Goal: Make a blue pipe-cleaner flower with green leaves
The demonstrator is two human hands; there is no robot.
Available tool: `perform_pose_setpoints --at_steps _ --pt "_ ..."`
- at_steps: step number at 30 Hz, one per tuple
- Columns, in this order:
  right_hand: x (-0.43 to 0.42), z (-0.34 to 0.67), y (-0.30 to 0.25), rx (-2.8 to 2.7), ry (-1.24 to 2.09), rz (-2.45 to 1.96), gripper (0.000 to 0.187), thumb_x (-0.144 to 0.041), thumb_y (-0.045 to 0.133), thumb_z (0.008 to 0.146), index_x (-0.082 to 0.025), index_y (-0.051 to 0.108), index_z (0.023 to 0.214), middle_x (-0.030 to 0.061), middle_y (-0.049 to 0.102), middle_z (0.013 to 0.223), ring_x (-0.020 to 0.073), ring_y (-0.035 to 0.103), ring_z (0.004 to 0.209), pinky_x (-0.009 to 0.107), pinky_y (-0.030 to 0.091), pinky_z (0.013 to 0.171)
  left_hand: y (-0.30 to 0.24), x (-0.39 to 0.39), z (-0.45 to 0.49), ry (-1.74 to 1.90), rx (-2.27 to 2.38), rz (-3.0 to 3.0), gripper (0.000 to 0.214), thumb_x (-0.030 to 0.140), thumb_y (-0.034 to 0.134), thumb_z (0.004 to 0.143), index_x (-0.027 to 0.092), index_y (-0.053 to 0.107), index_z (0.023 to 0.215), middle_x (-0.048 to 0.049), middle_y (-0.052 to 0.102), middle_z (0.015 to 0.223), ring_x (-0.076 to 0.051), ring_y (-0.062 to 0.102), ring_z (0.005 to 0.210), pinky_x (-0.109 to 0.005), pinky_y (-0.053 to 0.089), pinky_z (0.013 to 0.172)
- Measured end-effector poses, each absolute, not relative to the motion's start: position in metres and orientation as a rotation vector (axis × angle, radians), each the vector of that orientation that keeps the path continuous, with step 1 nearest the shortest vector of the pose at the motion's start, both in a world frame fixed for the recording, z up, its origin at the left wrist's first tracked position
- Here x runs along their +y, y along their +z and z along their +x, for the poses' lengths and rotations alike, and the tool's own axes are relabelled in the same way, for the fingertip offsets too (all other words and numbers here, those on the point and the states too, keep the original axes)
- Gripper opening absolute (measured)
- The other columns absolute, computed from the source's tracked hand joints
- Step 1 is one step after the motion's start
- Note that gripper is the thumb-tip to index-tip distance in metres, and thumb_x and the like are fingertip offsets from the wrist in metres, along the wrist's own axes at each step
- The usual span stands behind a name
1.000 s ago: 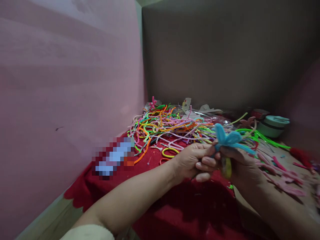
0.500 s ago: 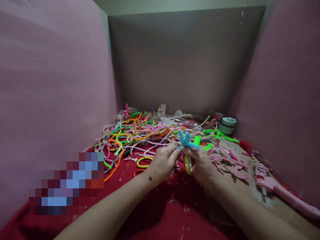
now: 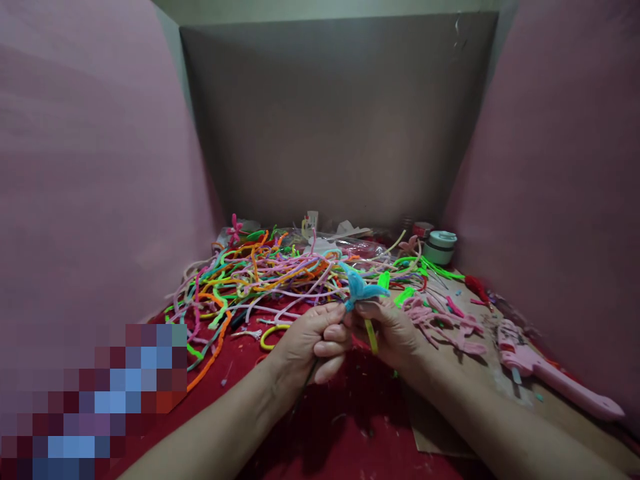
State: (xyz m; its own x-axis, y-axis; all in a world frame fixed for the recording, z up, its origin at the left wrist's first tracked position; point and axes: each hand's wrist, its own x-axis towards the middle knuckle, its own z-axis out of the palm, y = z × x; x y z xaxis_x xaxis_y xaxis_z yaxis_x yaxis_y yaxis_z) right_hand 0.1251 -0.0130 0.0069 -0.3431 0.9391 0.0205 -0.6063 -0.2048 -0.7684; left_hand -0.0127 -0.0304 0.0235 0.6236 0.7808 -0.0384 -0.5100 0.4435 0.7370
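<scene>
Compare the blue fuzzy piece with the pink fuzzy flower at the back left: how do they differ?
The blue piece is held up in front; the pink flower is unheld, at the back of the strand heap. The blue piece, nearer, looks larger in view than the pink flower. Both have petal-like lobes.

Around the pair of hands, one left hand (image 3: 313, 340) and one right hand (image 3: 394, 332): one blue winged piece (image 3: 356, 287); two green leaf shapes (image 3: 383, 283) and one lidded pot (image 3: 440, 253) at two o'clock; one pink glue gun (image 3: 555, 379) at three; one yellow loop (image 3: 263, 341) at nine; uncountable tangled stems (image 3: 273, 273) at ten.
</scene>
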Motion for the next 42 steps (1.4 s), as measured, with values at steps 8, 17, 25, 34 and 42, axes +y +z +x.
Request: perform_pose_setpoints --at_steps 8,17,25,34,42 --pt "-0.012 0.122 0.003 -0.780 1.806 -0.526 0.012 -0.023 0.073 0.056 -0.016 0.063 0.055 -0.0026 0.060 0.050 0.0100 0.052 0.046 0.021 0.041 0.047 0.023 -0.030 -0.009 0.864 0.644 1.062 0.023 0.036 0.047 0.084 0.017 0.049 0.072 0.0084 0.034 0.050 -0.004 0.022 0.033 -0.015 0.032 0.029" --pt "-0.014 0.120 0.000 -0.903 1.506 -0.603 0.016 -0.022 0.075 0.060 -0.018 0.069 0.075 -0.0023 0.065 0.068 0.0121 0.054 0.063 0.025 0.041 0.065 0.017 -0.031 -0.012 1.216 1.285 2.011 0.017 0.024 0.048 0.083 0.018 0.053 0.068 0.0043 0.044 0.055 -0.008 0.037 0.050 -0.021 0.030 0.052" --pt "-0.010 0.128 0.009 -1.015 1.570 -0.554 0.010 -0.020 0.074 0.059 -0.018 0.067 0.065 -0.0026 0.061 0.061 0.0102 0.050 0.055 0.023 0.040 0.054 0.035 -0.036 -0.007 1.032 0.965 1.291 0.030 0.036 0.054 0.079 0.018 0.041 0.059 0.0091 0.036 0.041 -0.003 0.024 0.030 -0.016 0.018 0.031" --pt "-0.009 0.127 0.006 -0.867 1.879 -0.592 0.017 -0.027 0.075 0.056 -0.015 0.065 0.062 -0.0010 0.062 0.052 0.0087 0.050 0.044 0.019 0.036 0.042 0.024 -0.027 -0.015 0.738 0.536 0.877 0.014 0.027 0.058 0.077 0.015 0.052 0.073 0.0114 0.027 0.047 -0.002 0.006 0.034 -0.012 0.019 0.025" --pt "-0.007 0.115 -0.002 -0.710 1.649 -0.632 0.021 -0.021 0.078 0.049 -0.018 0.063 0.063 -0.0036 0.063 0.057 0.0097 0.051 0.047 0.024 0.042 0.051 0.019 -0.028 -0.015 1.068 1.279 2.018 0.014 0.032 0.050 0.082 0.019 0.057 0.081 0.0011 0.054 0.064 -0.012 0.050 0.056 -0.022 0.038 0.055"
